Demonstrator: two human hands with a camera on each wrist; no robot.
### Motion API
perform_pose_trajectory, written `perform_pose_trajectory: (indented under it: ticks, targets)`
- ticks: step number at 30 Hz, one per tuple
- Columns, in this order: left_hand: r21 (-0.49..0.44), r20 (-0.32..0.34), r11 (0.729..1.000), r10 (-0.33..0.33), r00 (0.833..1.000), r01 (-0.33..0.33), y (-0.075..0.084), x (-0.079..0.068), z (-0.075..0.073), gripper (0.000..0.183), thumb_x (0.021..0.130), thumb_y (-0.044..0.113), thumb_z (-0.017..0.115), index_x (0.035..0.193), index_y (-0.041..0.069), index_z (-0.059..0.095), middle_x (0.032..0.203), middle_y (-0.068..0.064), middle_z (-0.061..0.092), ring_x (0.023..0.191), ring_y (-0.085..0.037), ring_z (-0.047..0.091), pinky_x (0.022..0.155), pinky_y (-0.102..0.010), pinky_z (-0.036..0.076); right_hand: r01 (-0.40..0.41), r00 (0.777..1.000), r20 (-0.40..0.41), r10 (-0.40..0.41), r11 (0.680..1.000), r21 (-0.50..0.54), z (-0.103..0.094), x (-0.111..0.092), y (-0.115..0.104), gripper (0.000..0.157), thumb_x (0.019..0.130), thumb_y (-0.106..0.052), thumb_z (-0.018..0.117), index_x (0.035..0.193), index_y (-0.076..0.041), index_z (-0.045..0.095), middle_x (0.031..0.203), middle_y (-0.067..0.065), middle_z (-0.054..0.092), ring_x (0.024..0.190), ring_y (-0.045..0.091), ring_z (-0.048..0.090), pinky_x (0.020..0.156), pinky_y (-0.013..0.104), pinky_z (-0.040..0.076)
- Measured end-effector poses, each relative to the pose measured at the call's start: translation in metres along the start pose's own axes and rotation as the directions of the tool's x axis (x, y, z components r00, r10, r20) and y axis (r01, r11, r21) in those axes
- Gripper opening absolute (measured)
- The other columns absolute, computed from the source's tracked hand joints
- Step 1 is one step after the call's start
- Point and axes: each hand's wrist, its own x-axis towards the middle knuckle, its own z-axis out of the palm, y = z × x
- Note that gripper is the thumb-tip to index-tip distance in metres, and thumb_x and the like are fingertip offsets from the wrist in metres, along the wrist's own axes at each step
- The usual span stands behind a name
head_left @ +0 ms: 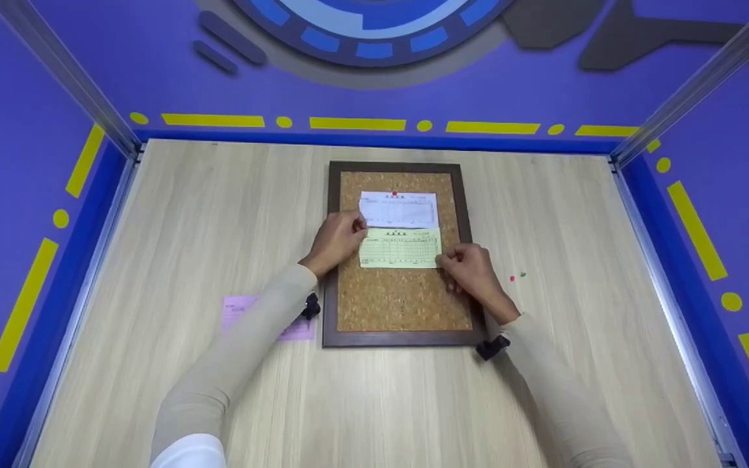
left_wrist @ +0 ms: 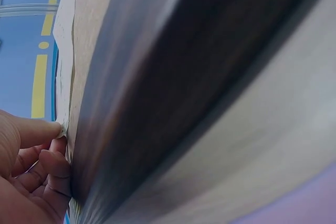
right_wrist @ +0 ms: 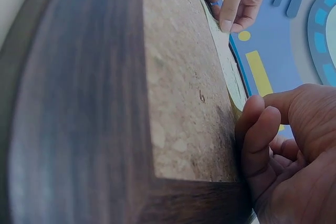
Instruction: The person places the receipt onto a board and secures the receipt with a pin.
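A green printed slip (head_left: 400, 249) lies over the cork board (head_left: 407, 299), just below a white printed slip (head_left: 398, 211) that a red pushpin (head_left: 394, 194) fixes at its top edge. My left hand (head_left: 339, 237) pinches the green slip's upper left corner between thumb and finger. At its lower right corner my right hand (head_left: 475, 270) holds the slip the same way. In the left wrist view the pale slip (left_wrist: 64, 61) stretches between both hands. Some fingers of my right hand (right_wrist: 286, 150) rest near the cork in the right wrist view.
A pink slip (head_left: 296, 330) lies on the table left of the board, partly under my left forearm. Right of the board are a small red pushpin (head_left: 512, 278) and a green one (head_left: 523, 274). The board has a raised dark wooden frame (head_left: 400, 338). Blue panels (head_left: 374, 97) enclose the table.
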Motion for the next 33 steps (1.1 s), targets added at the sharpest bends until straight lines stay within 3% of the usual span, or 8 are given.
perform_pose_trajectory:
  ticks: [8, 20, 26, 30, 33]
  targets:
    - [-0.007, -0.004, 1.000, 0.021, 1.000, -0.021, 0.023, -0.008, -0.014, 0.009, 0.094, -0.001, 0.070, 0.091, 0.007, 0.073, 0.086, -0.006, 0.073, 0.079, -0.020, 0.066, 0.072, -0.037, 0.055, 0.004, 1.000, -0.009, -0.004, 1.000, 0.005, 0.001, 0.000, 0.001, 0.018, 0.099, -0.012, 0.071, 0.083, -0.004, 0.071, 0.060, 0.005, 0.065, 0.042, 0.013, 0.058, 0.037, 0.023, 0.046]
    - [0.016, -0.001, 0.999, 0.035, 0.999, -0.035, 0.031, -0.011, -0.018, 0.010, 0.095, 0.000, 0.067, 0.092, 0.006, 0.074, 0.086, -0.005, 0.073, 0.079, -0.020, 0.066, 0.070, -0.037, 0.054, 0.011, 1.000, -0.020, -0.010, 1.000, 0.012, 0.002, 0.001, 0.001, 0.019, 0.098, -0.010, 0.072, 0.081, -0.004, 0.070, 0.059, 0.005, 0.064, 0.040, 0.013, 0.059, 0.037, 0.023, 0.047]
    - [0.004, -0.009, 0.998, 0.056, 0.998, -0.056, 0.020, -0.007, -0.013, 0.009, 0.094, 0.001, 0.068, 0.091, 0.007, 0.075, 0.085, -0.005, 0.073, 0.079, -0.020, 0.066, 0.071, -0.037, 0.055, 0.014, 1.000, -0.018, -0.015, 1.000, -0.003, 0.002, 0.000, 0.001, 0.018, 0.099, -0.010, 0.073, 0.082, -0.003, 0.072, 0.060, 0.004, 0.064, 0.041, 0.012, 0.058, 0.037, 0.023, 0.047]
    - [0.011, 0.000, 0.998, 0.058, 0.998, -0.058, 0.003, 0.000, -0.002, 0.009, 0.096, 0.003, 0.070, 0.093, 0.009, 0.076, 0.087, -0.002, 0.073, 0.080, -0.018, 0.067, 0.072, -0.036, 0.055, 0.021, 1.000, -0.019, -0.021, 1.000, -0.008, 0.001, 0.000, 0.001, 0.018, 0.099, -0.010, 0.073, 0.082, -0.003, 0.072, 0.060, 0.004, 0.065, 0.041, 0.012, 0.059, 0.037, 0.023, 0.047]
    - [0.018, -0.022, 0.997, 0.081, 0.996, -0.081, -0.012, 0.005, 0.007, 0.010, 0.094, 0.005, 0.070, 0.092, 0.013, 0.075, 0.085, 0.004, 0.071, 0.078, -0.012, 0.064, 0.069, -0.030, 0.052, 0.024, 0.999, -0.023, -0.024, 1.000, -0.009, 0.001, 0.000, 0.001, 0.018, 0.098, -0.009, 0.073, 0.081, -0.003, 0.072, 0.060, 0.004, 0.065, 0.041, 0.012, 0.059, 0.037, 0.023, 0.047]
